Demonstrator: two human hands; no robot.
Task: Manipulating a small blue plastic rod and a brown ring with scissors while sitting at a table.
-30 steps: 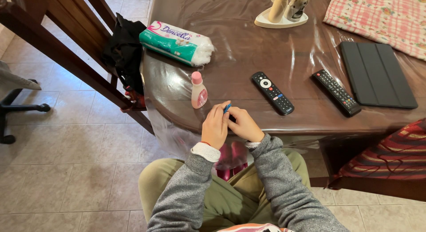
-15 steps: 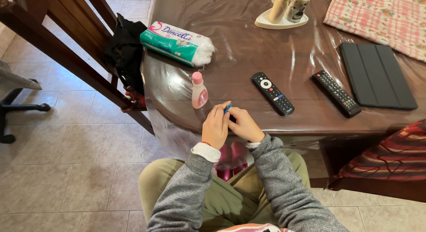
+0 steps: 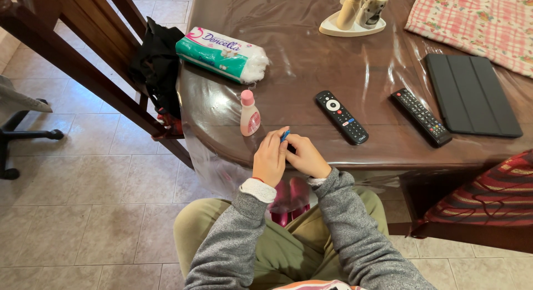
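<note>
One dark brown wooden table [image 3: 311, 51] under clear plastic sheeting carried a pack of cotton wool [image 3: 221, 53], two black remote controls [image 3: 341, 116] and a small pink bottle [image 3: 249, 113]. At its near edge, the left hand [image 3: 270, 157] and right hand [image 3: 307, 155] met, fingers pinched narrowly on a small blue object [image 3: 285, 135], just right of the bottle.

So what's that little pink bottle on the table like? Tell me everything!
The little pink bottle stands upright on the dark brown table, near its front edge. It looks like clear plastic holding pink liquid, with a round pink cap on top and a label on its front. The cap is on. Nothing touches it; the left hand is just in front of it, and a bag of cotton lies behind.
</note>
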